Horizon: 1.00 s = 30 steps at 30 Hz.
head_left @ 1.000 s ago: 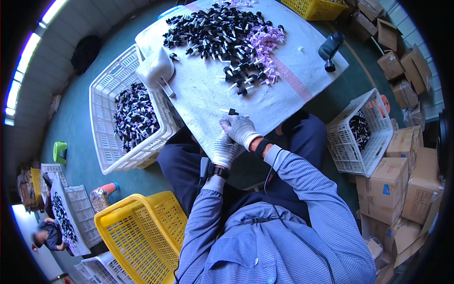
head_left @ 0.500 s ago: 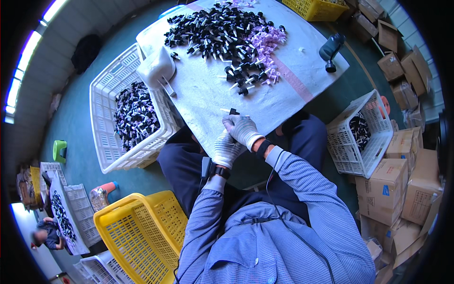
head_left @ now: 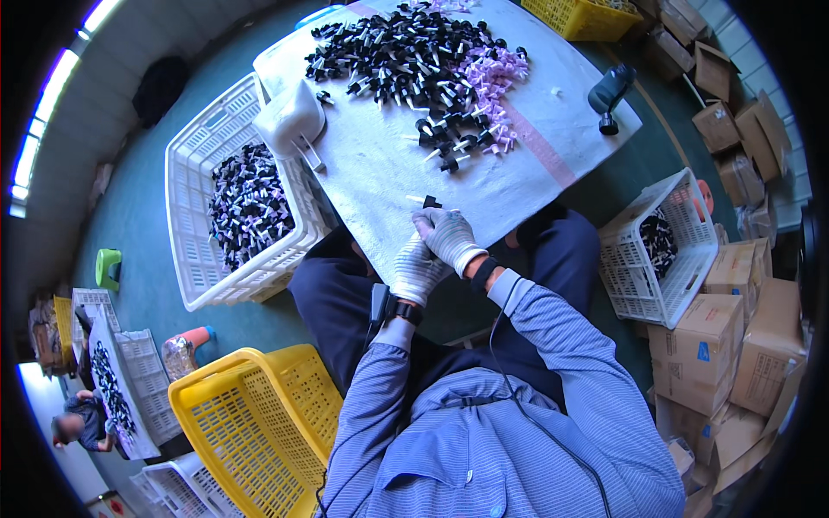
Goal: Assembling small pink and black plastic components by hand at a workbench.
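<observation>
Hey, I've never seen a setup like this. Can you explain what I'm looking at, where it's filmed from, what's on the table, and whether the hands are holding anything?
There's no machine here, just a person's gloved left hand and right hand, close together at the table's near edge. A wide fisheye camera on the head looks down, so straight edges bend. On the white table are heaped black pieces with white tips, pale purple pieces, a white scoop and a dark gadget. One black piece sits at the right hand's fingertips; whether it's in that grip or lying on the table, I can't tell.
</observation>
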Motion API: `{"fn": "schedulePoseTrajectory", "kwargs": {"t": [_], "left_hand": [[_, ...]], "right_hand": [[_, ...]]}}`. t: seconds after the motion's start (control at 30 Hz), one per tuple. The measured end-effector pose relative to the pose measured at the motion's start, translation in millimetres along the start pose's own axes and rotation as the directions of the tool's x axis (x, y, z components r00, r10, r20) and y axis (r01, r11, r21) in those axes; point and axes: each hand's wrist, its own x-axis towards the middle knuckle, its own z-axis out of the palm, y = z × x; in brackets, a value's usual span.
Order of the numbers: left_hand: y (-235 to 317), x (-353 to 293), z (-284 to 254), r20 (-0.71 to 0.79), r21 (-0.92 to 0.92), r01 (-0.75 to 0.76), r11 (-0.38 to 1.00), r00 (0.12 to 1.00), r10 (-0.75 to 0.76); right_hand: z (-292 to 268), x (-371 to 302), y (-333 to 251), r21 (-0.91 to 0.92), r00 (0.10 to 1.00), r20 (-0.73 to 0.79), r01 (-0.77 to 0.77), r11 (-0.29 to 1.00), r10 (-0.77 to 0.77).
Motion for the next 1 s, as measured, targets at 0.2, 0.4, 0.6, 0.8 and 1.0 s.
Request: {"fn": "schedulePoseTrajectory", "kwargs": {"t": [0.2, 0.4, 0.6, 0.8, 1.0], "left_hand": [[-13, -1, 4, 0.048, -0.113, 0.076, 0.991, 0.996, -0.071], [5, 2, -3, 0.047, -0.040, 0.072, 0.997, 0.996, -0.070], [14, 4, -5, 0.064, -0.111, 0.030, 0.993, 0.998, -0.023], [8, 4, 0, -0.013, -0.354, 0.030, 0.935, 0.999, -0.037], [22, 6, -5, -0.045, -0.072, -0.036, 0.997, 0.998, 0.033]], "right_hand": [[2, -1, -2, 0.046, 1.000, 0.013, 0.005, 0.999, -0.005], [1, -4, -2, 0.063, 0.999, -0.053, 0.006, 0.998, -0.003], [1, -5, 2, 0.099, 0.998, -0.067, -0.004, 0.995, 0.010], [3, -7, 0, 0.122, 0.998, -0.066, 0.000, 0.992, 0.008], [2, -8, 6, 0.141, 0.997, -0.071, -0.005, 0.990, 0.015]]}}
